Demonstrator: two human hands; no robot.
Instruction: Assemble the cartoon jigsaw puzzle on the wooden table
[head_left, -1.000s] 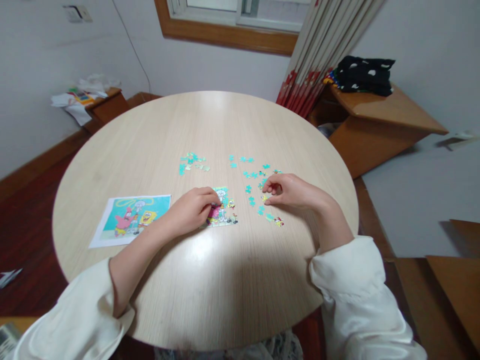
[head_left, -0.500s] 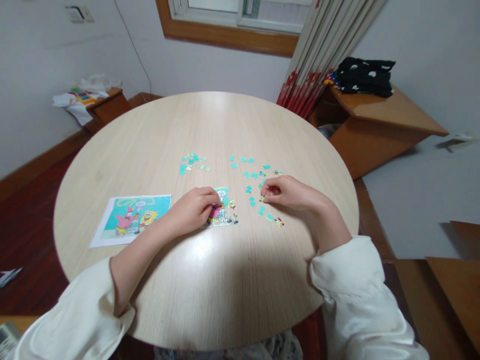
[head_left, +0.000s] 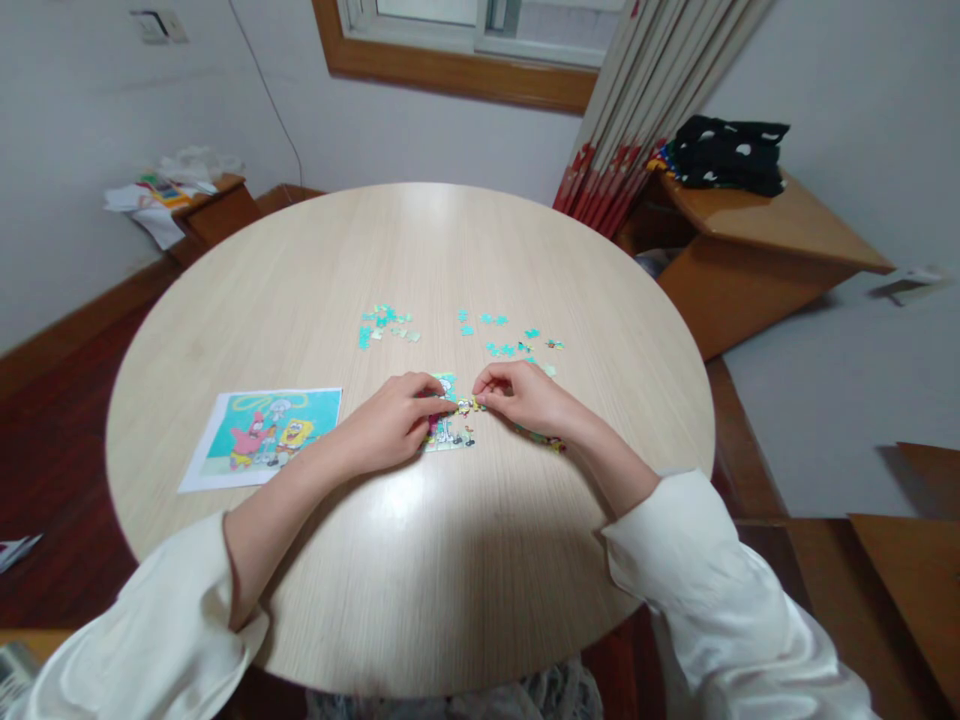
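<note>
A partly joined jigsaw puzzle (head_left: pixel 448 438) lies on the round table in front of me. My left hand (head_left: pixel 409 412) rests over its left side, with the index finger stretched out onto the pieces and nothing held. At the puzzle's right edge, my right hand (head_left: pixel 514 390) pinches a small yellow puzzle piece (head_left: pixel 478 404) between thumb and fingers. The piece touches or nearly touches the joined part; I cannot tell which. Part of the puzzle is hidden under my left hand. Some loose pieces are covered by my right hand.
Loose turquoise pieces (head_left: pixel 501 350) lie beyond my right hand, and another cluster of pieces (head_left: pixel 382 318) sits further left. A printed picture sheet (head_left: pixel 202 462) is at the left of the pale wooden table (head_left: pixel 420 570). Black cloth (head_left: pixel 731 155) lies on a cabinet at right.
My right hand has moved left from the loose pieces to the puzzle's right edge, carrying a yellow puzzle piece. My left index finger has stretched further right over the puzzle.
</note>
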